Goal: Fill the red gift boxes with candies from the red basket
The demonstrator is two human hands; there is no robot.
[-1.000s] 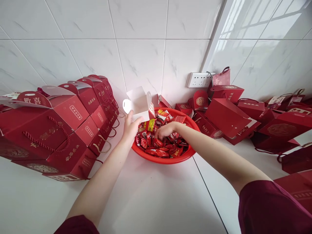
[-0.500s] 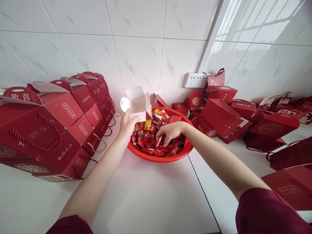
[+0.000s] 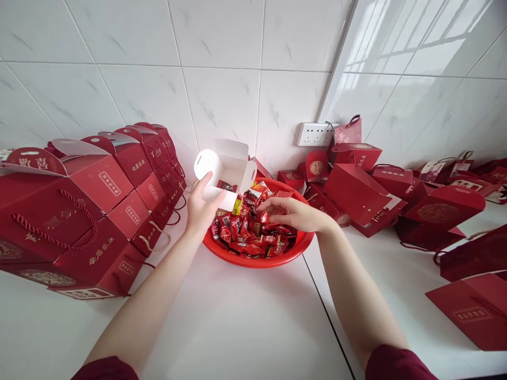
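Observation:
My left hand (image 3: 204,206) grips the near wall of an open gift box (image 3: 232,161), white inside, which is tilted over the left rear of the red plastic basket (image 3: 259,259). A dark red packet (image 3: 227,186) lies inside the box. Small wrapped candies (image 3: 247,232), mostly red, fill the basket. Just above them, my right hand (image 3: 291,212) has its fingers curled around a red wrapped candy (image 3: 263,217); the fingertips are partly hidden by it.
Closed red gift boxes (image 3: 85,211) with rope handles are stacked at the left. More red boxes (image 3: 360,198), some tipped over, crowd the right side. Behind the basket rises a white tiled wall with a socket strip (image 3: 316,134).
The box has tipped toward me, and a packet now shows inside it. My right hand has lifted slightly and turned, its fingers now pointing left.

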